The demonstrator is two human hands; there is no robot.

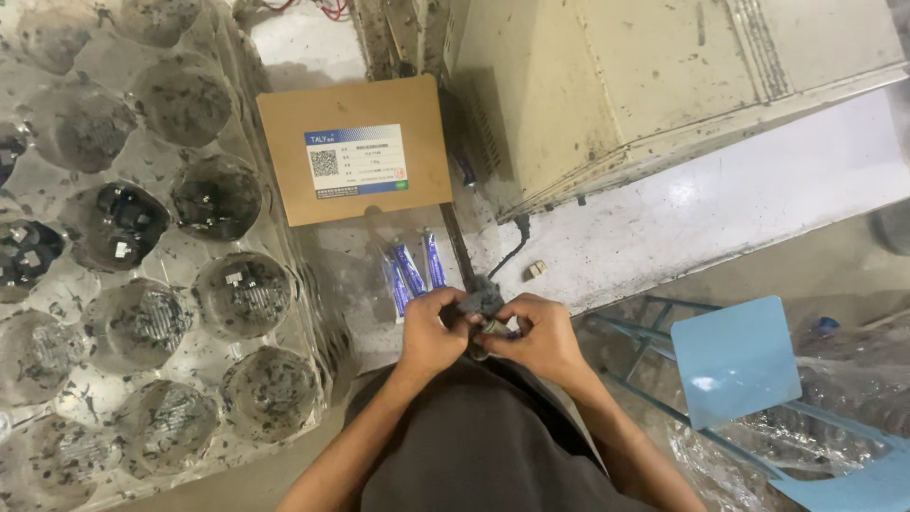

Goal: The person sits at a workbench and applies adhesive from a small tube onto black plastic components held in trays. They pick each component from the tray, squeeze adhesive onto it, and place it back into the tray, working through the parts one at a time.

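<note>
My left hand [431,332] and my right hand [540,337] meet just above my lap, both gripping one small dark grey part [482,301] with a shiny metal end. The fingers of both hands close around it, so most of the part is hidden. Just beyond my hands lie three small blue tubes [412,270] in a clear bag on the white bench top [739,209].
A clear plastic tray [142,284] with several round cups of dark small parts fills the left. A brown cardboard box [355,152] with a label lies behind the tubes. A beige machine housing [664,76] stands at the back right. A blue stool [735,360] and plastic bags are at right.
</note>
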